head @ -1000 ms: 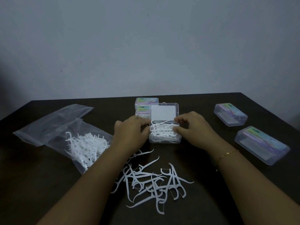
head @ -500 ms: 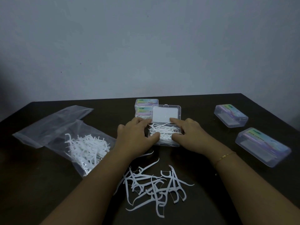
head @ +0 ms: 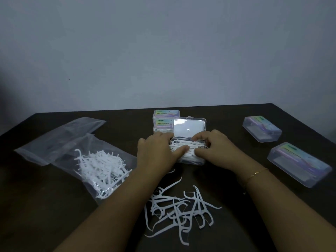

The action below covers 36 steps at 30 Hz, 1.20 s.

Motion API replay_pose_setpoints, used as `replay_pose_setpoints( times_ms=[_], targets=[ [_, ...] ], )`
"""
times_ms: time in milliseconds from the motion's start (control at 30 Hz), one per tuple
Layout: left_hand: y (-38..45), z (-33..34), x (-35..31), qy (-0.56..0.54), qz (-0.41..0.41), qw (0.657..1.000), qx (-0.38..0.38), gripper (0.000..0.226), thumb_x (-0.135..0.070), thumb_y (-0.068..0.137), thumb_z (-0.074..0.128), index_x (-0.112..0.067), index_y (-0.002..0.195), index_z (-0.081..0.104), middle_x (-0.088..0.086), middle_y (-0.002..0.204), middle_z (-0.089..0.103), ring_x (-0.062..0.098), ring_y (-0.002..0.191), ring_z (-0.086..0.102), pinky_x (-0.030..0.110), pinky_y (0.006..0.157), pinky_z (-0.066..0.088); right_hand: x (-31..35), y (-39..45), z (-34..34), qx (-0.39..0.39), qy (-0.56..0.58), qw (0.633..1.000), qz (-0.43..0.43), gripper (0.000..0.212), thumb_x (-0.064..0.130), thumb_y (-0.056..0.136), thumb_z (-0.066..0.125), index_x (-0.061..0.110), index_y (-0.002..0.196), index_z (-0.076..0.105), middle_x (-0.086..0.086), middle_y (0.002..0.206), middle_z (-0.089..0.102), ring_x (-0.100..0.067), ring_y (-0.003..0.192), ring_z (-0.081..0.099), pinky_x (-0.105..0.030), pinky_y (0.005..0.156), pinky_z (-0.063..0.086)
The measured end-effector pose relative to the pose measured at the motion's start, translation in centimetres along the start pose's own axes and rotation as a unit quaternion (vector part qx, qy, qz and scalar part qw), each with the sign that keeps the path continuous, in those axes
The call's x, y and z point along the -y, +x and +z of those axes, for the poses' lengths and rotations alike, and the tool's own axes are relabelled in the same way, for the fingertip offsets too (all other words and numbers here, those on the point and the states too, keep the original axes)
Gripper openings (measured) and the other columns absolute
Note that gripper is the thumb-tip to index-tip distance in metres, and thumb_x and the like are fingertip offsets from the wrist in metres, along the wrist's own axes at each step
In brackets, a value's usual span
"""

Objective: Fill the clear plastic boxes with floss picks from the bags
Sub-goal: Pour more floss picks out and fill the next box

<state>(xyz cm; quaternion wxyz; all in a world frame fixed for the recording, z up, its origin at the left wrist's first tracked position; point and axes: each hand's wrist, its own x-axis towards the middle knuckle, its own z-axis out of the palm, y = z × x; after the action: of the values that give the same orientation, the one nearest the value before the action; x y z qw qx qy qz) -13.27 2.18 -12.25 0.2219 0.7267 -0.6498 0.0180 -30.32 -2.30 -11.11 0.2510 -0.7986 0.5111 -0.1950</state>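
Note:
An open clear box (head: pixel 200 161) stands mid-table, its lid (head: pixel 189 127) raised at the back and its base heaped with white floss picks (head: pixel 181 145). My left hand (head: pixel 156 153) grips the box's left end, thumb lying across the picks. From the right, my right hand (head: pixel 216 148) holds the box, fingers curled at the hinge edge and thumb on the picks. A loose pile of picks (head: pixel 181 210) lies in front of the box. At the left, a clear bag (head: pixel 101 170) holds several more picks.
An empty clear bag (head: pixel 60 135) lies at the far left. Two closed labelled boxes (head: pixel 166 117) are stacked behind the open one. Another two closed boxes (head: pixel 261 129) (head: pixel 298 164) sit at the right near the dark table's (head: pixel 36 206) edge.
Both hands have closed in over the open box. The thumbs moved onto the heap of picks, and the right fingers went from stretched out to curled at the hinge edge.

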Motion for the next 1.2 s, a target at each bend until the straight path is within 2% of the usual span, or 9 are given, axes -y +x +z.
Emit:
replay_pose_setpoints(
  times_ms=[233, 367, 500, 633, 767, 967, 1033, 1133, 1200],
  targets=[
    [0.2, -0.8, 0.5, -0.005, -0.039, 0.999, -0.001, 0.079, -0.074, 0.079, 0.048, -0.028, 0.142, 0.038, -0.004, 0.126, 0.057, 0.016, 0.114, 0.053, 0.039, 0.095, 0.033, 0.2, -0.2, -0.9, -0.019, 0.025, 0.999, 0.014, 0.016, 0.027, 0.084, 0.067, 0.029, 0.099, 0.06, 0.006, 0.097, 0.048, -0.008, 0.082, 0.051, -0.013, 0.062, 0.037],
    [0.2, -2.0, 0.8, -0.015, -0.064, 0.998, 0.024, 0.059, -0.058, 0.088, 0.045, -0.026, 0.138, 0.045, -0.007, 0.113, 0.063, 0.014, 0.108, 0.055, 0.038, 0.096, 0.028, 0.2, -0.5, -1.8, -0.014, 0.073, 0.996, 0.044, 0.005, 0.021, 0.09, 0.059, 0.024, 0.094, 0.061, 0.005, 0.093, 0.06, -0.006, 0.081, 0.056, -0.014, 0.059, 0.04],
    [0.0, -2.7, 1.0, -0.015, -0.077, 0.996, 0.032, 0.024, -0.039, 0.093, 0.041, -0.035, 0.099, 0.064, -0.011, 0.085, 0.062, 0.013, 0.093, 0.059, 0.035, 0.085, 0.024, 0.3, -0.7, -2.7, -0.028, 0.082, 0.991, 0.107, 0.015, 0.02, 0.093, 0.056, 0.01, 0.087, 0.066, -0.006, 0.089, 0.063, -0.013, 0.074, 0.056, -0.019, 0.056, 0.042],
    [0.0, -2.3, 1.2, -0.033, -0.081, 0.995, 0.038, 0.037, -0.033, 0.091, 0.039, -0.02, 0.07, 0.066, -0.004, 0.068, 0.062, 0.013, 0.071, 0.056, 0.035, 0.083, 0.028, 0.7, -1.0, -2.9, 0.018, 0.075, 0.985, 0.152, 0.02, 0.026, 0.09, 0.06, 0.013, 0.076, 0.064, -0.008, 0.083, 0.064, -0.016, 0.071, 0.059, -0.023, 0.059, 0.046],
    [0.1, -1.8, 1.1, -0.065, -0.072, 0.994, 0.049, 0.035, -0.03, 0.09, 0.039, -0.021, 0.061, 0.055, -0.001, 0.066, 0.059, 0.017, 0.072, 0.057, 0.035, 0.079, 0.028, 0.9, -1.2, -2.8, 0.035, 0.084, 0.986, 0.136, 0.018, 0.024, 0.089, 0.062, 0.014, 0.074, 0.067, -0.007, 0.082, 0.066, -0.016, 0.074, 0.061, -0.023, 0.062, 0.049],
    [0.1, -1.9, 0.6, -0.086, -0.037, 0.992, 0.087, 0.023, -0.027, 0.093, 0.04, -0.038, 0.083, 0.057, -0.014, 0.085, 0.055, 0.008, 0.081, 0.048, 0.033, 0.077, 0.018, 1.3, -1.5, -2.8, 0.046, 0.088, 0.989, 0.11, 0.011, 0.022, 0.088, 0.064, 0.019, 0.081, 0.072, -0.003, 0.086, 0.069, -0.016, 0.076, 0.061, -0.023, 0.065, 0.05],
    [0.1, -2.1, 0.5, -0.097, -0.037, 0.991, 0.084, 0.023, -0.03, 0.093, 0.044, -0.04, 0.101, 0.063, -0.015, 0.092, 0.059, 0.008, 0.088, 0.05, 0.033, 0.08, 0.02, 1.2, -1.4, -2.9, 0.035, 0.093, 0.988, 0.116, 0.012, 0.02, 0.089, 0.062, 0.018, 0.081, 0.07, -0.004, 0.086, 0.068, -0.015, 0.074, 0.06, -0.022, 0.061, 0.049],
    [0.0, -2.1, 0.8, -0.07, -0.025, 0.992, 0.104, 0.045, -0.046, 0.089, 0.05, -0.04, 0.134, 0.048, -0.007, 0.128, 0.052, 0.012, 0.112, 0.05, 0.036, 0.089, 0.023, 0.9, -1.2, -3.0, 0.007, 0.094, 0.987, 0.133, 0.014, 0.017, 0.091, 0.057, 0.018, 0.08, 0.065, -0.005, 0.088, 0.066, -0.014, 0.072, 0.058, -0.02, 0.057, 0.046],
    [-0.1, -1.8, 0.9, -0.037, -0.014, 0.992, 0.122, 0.057, -0.057, 0.087, 0.05, -0.04, 0.14, 0.039, -0.005, 0.14, 0.041, 0.013, 0.12, 0.045, 0.037, 0.097, 0.024, 0.8, -1.2, -2.9, 0.01, 0.093, 0.986, 0.138, 0.014, 0.017, 0.092, 0.056, 0.018, 0.08, 0.065, -0.005, 0.088, 0.066, -0.014, 0.071, 0.059, -0.02, 0.057, 0.046]
  ],
)
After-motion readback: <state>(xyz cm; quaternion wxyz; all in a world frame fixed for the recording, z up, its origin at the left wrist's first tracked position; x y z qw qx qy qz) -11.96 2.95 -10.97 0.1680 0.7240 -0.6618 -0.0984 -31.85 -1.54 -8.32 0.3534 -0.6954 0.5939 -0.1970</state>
